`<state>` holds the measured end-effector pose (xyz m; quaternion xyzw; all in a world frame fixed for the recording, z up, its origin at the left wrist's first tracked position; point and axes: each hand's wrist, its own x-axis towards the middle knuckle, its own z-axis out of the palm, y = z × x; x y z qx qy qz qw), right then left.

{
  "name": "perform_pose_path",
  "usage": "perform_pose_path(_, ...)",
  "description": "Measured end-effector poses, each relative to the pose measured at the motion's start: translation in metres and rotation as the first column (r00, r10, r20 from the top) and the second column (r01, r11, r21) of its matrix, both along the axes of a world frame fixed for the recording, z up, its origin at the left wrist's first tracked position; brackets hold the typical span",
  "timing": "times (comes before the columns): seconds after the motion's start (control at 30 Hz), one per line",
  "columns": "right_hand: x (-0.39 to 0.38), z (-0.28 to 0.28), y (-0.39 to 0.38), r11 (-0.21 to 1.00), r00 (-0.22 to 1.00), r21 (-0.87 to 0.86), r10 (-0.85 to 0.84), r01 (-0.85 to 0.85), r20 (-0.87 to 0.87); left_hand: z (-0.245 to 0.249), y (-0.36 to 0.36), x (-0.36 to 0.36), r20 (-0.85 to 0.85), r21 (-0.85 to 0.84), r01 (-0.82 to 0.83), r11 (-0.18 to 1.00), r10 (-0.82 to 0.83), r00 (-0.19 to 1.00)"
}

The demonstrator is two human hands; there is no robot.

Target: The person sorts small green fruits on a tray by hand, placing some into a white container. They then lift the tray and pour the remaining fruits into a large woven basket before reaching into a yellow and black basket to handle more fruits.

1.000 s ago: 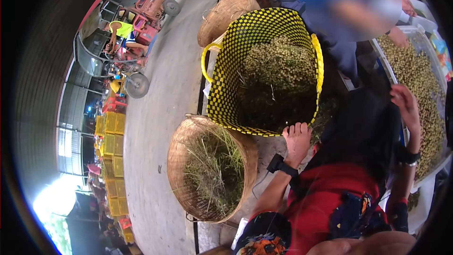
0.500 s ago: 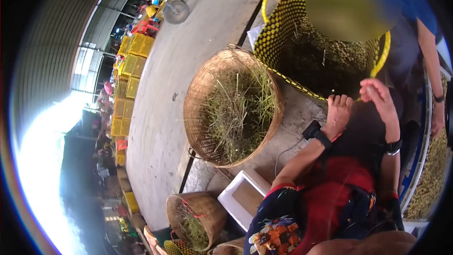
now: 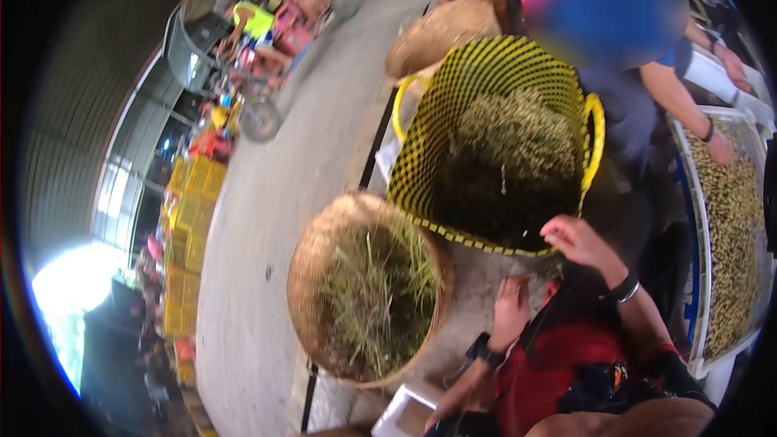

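Note:
My right hand [image 3: 573, 240] hangs just beyond the near rim of a yellow-and-black woven basket [image 3: 413, 182], fingers loosely bent and apart, with nothing visible in them. Lower and to the left is my left hand [image 3: 511, 307], its fingers curled together; whatever they hold, if anything, is hidden. Inside the woven basket, a heap of small pale-green round pods or fruits [image 3: 518, 129] lies against the far side, above a dark hollow. A wicker basket [image 3: 312, 275] with green stalks and stems [image 3: 376, 299] stands left of my hands.
A co-worker in blue [image 3: 619, 12] reaches into a clear tub [image 3: 702, 275] of small round produce [image 3: 728, 218] at right. Another wicker basket [image 3: 441, 32] stands beyond. A white foam box [image 3: 396, 417] is near my lap. Yellow crates [image 3: 184, 299] and a vehicle [image 3: 261, 117] line the left.
The view has shifted, bringing the co-worker's arms and the tub further into sight. My left hand has come away from the basket's rim toward me. My right hand stays close to the rim.

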<state>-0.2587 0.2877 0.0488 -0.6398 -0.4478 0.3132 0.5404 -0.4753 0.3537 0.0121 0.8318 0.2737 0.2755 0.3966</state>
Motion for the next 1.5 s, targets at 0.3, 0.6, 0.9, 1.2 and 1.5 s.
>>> perform_pose_path(0.3,0.005,0.001,0.003,0.989,0.909,0.063,0.097,-0.133,0.404,-0.007,0.005,0.014,-0.038,-0.719,-0.049,0.694,0.032,0.999)
perform_pose_path(0.6,0.008,-0.002,-0.003,0.984,0.926,0.068,0.129,-0.164,0.355,0.185,0.093,0.083,0.042,-0.273,0.402,0.874,-0.406,0.913)
perform_pose_path(0.9,0.003,-0.021,-0.007,0.982,0.932,0.121,0.095,-0.146,0.351,0.270,0.198,0.240,0.233,-0.377,0.417,0.827,-0.351,0.907)
perform_pose_path(1.2,0.001,-0.033,-0.006,0.978,0.929,0.205,-0.045,-0.033,0.368,0.294,-0.042,0.193,0.762,-0.089,0.995,0.050,-0.640,0.101)
perform_pose_path(1.5,0.008,-0.018,-0.012,0.982,0.957,0.146,0.071,-0.116,0.281,0.275,-0.058,0.197,0.939,0.005,0.964,-0.267,-0.329,-0.096)
